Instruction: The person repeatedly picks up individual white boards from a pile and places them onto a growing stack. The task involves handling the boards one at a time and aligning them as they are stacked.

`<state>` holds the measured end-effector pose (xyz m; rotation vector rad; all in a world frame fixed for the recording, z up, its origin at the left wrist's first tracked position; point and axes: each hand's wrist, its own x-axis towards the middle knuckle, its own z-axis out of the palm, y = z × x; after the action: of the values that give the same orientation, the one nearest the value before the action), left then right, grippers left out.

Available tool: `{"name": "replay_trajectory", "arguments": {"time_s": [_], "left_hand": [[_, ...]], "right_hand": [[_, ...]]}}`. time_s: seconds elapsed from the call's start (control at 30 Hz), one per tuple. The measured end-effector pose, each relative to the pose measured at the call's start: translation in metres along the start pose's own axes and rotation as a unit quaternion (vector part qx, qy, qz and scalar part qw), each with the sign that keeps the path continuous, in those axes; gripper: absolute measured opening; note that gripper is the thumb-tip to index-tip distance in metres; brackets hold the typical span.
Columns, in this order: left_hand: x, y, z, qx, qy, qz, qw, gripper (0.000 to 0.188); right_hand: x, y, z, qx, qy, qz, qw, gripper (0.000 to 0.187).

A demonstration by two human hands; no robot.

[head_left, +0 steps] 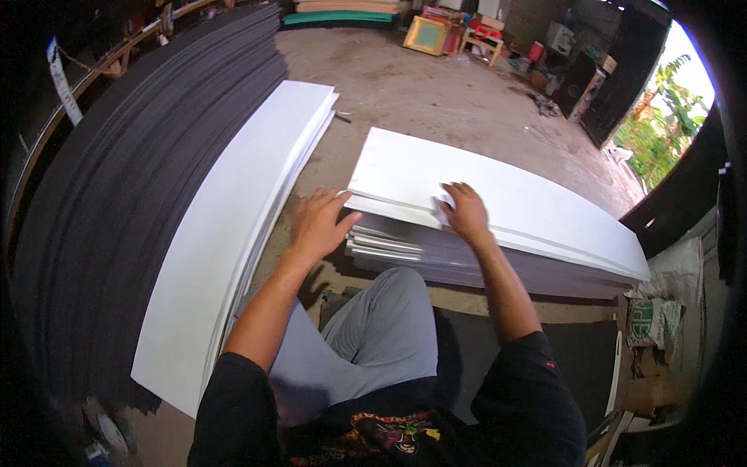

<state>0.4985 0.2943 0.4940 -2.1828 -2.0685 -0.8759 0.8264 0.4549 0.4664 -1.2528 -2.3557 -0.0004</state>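
Note:
A long stack of sheets [498,183], white on top with grey edges below, lies crosswise before my knees. My left hand [317,222] is at the stack's near left corner, fingers stretched and thumb apart, the fingertips touching or very close to the white edge. Along the near edge of the top sheets, my right hand [467,212] is bent in a pinch. A small pale, blurred shape shows by its thumb; I cannot make out what it is. To my left, another long pile of white sheets [233,202] runs away from me.
Tall layers of dark sheets [117,187] rise at the far left. A dark mat [537,350] lies at my right, near a white printed sack [657,319]. Across the concrete floor [373,70] stand a framed panel [426,36] and a small wooden stool [482,45]. A doorway opens at right.

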Motion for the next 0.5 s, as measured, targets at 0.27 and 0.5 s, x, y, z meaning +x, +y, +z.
{"name": "replay_trajectory", "arguments": {"time_s": [0.27,0.5], "left_hand": [[0.051,0.068,0.073,-0.014,-0.078,0.068,0.995,0.072],[0.058,0.086,0.094,0.074,-0.18,0.076,0.978,0.099]], "right_hand": [[-0.038,0.084,-0.057,-0.156,-0.232,0.054,0.959,0.081],[-0.039,0.102,-0.035,-0.2,-0.204,-0.056,0.957,0.059]]}}
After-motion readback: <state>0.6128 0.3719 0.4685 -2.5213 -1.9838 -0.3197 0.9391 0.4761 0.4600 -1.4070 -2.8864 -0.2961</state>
